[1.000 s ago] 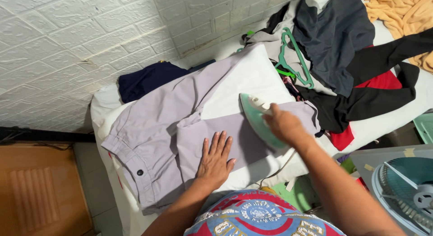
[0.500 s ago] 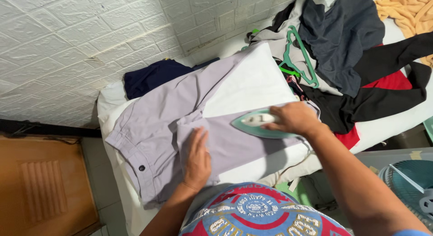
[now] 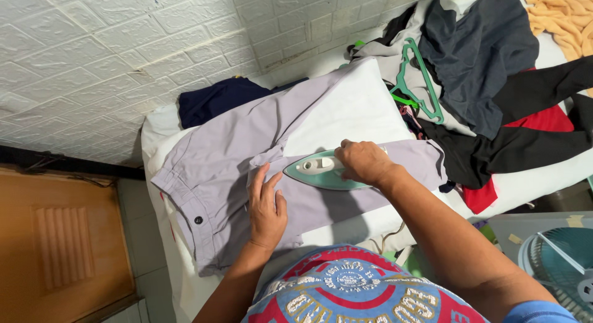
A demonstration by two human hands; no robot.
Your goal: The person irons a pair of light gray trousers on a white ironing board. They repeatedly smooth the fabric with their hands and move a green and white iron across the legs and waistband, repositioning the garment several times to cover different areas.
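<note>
The iron, smooth teal plastic and wedge-shaped, lies lengthwise across the soft lilac trousers, tip toward the flat-pressing left hand, its handle gripped by the right hand.

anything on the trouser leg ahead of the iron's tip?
Yes. The left hand lies flat on the lilac trousers, its fingers just ahead of the pointed tip of the green iron that the right hand grips. Past the hand, only cloth up to the waistband.
</note>
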